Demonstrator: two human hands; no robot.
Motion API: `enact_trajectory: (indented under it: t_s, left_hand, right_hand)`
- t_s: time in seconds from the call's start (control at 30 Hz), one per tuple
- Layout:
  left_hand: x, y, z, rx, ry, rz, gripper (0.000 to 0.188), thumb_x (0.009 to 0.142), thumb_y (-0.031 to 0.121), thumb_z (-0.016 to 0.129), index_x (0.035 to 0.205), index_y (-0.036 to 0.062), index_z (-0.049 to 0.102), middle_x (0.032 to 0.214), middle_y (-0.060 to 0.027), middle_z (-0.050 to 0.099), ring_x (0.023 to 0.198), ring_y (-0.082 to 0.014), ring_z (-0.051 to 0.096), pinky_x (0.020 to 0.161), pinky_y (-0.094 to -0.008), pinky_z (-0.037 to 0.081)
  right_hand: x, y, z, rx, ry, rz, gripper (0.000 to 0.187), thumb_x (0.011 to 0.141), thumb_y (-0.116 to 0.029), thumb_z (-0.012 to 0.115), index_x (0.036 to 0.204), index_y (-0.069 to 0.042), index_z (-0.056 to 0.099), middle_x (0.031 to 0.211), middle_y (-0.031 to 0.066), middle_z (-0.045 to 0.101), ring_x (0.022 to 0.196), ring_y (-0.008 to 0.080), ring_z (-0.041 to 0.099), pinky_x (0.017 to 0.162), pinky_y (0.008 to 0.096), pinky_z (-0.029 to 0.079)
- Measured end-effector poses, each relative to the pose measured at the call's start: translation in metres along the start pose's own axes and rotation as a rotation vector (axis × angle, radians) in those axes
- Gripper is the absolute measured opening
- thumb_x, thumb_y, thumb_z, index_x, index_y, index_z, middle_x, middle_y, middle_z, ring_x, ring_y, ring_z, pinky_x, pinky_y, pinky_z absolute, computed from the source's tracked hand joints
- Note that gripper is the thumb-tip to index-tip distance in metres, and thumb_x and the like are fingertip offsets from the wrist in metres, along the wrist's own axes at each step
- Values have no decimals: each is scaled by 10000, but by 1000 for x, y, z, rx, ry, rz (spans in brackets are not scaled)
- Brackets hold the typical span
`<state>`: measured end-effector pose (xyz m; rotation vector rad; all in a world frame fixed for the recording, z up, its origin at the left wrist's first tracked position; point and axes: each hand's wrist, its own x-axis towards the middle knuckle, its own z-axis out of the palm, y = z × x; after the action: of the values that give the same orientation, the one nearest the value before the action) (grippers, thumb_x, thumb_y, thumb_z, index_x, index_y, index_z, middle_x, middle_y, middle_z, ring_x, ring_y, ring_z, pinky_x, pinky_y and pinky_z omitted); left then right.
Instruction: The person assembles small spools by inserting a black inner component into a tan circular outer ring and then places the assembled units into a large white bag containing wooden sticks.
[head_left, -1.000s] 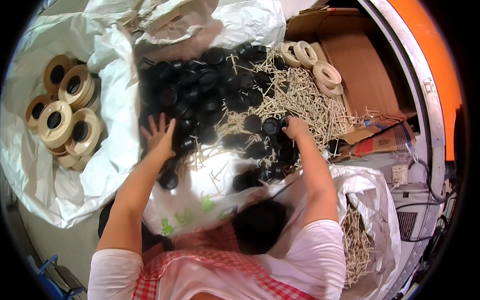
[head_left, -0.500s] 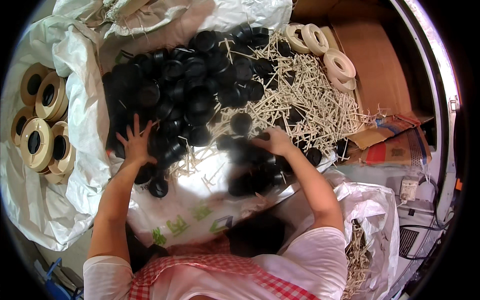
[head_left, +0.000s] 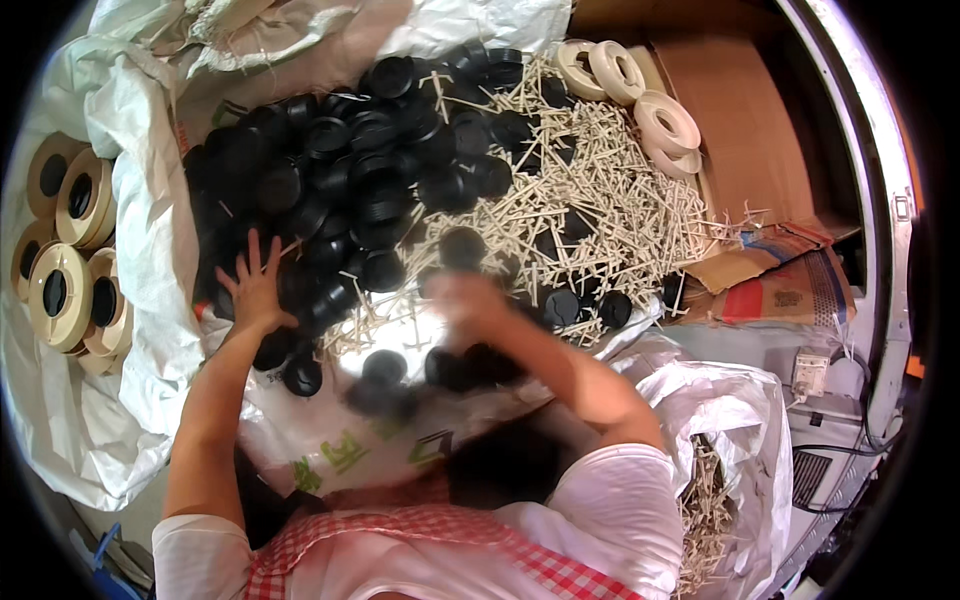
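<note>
A heap of round black plastic caps (head_left: 375, 185) fills the middle and left of the white sheet (head_left: 390, 425). My left hand (head_left: 256, 290) rests with spread fingers at the heap's lower left side, against the caps. My right hand (head_left: 468, 305) is smeared by motion over the near middle of the heap; its fingers cannot be made out. Several loose black caps (head_left: 450, 368) lie just below it, and a blurred one (head_left: 385, 395) is nearer to me. Small cream T-shaped plastic pieces (head_left: 620, 190) are piled to the right, some mixed among the caps.
At the left, a white woven sack (head_left: 150, 300) holds cream rings (head_left: 60, 295) with black centres. More cream rings (head_left: 665, 120) stand at the back right beside a cardboard box (head_left: 740, 130). An opened white bag (head_left: 750, 420) of cream pieces is at the lower right.
My right hand has swept left and slightly nearer across the caps. Several caps near it have shifted left and toward me. My left hand stays spread at about the same spot.
</note>
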<state>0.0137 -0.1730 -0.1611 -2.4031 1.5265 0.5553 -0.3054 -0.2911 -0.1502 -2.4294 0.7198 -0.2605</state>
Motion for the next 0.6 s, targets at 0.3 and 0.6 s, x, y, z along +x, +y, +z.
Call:
enact_trajectory:
  t_s: [0.3, 0.6]
  left_hand:
    - [6, 4, 6, 7, 54, 16, 1392, 404, 326, 899, 1475, 193, 20, 1523, -127, -79, 1329, -388, 227, 1013, -679, 151]
    - [4, 4, -1, 13, 19, -8, 1378, 408, 311, 902, 1475, 191, 38, 1524, -127, -81, 1349, -380, 192, 1040, -655, 111]
  right_hand:
    - [-17, 117, -107, -701, 278, 1086, 669, 772, -415, 643, 1295, -53, 434, 1355, 230, 376, 1267, 428, 312, 1007, 518, 313]
    - [-18, 50, -93, -237, -433, 923, 336, 782, -397, 622, 897, -83, 654, 930, 161, 624, 980, 309, 577, 893, 440, 433]
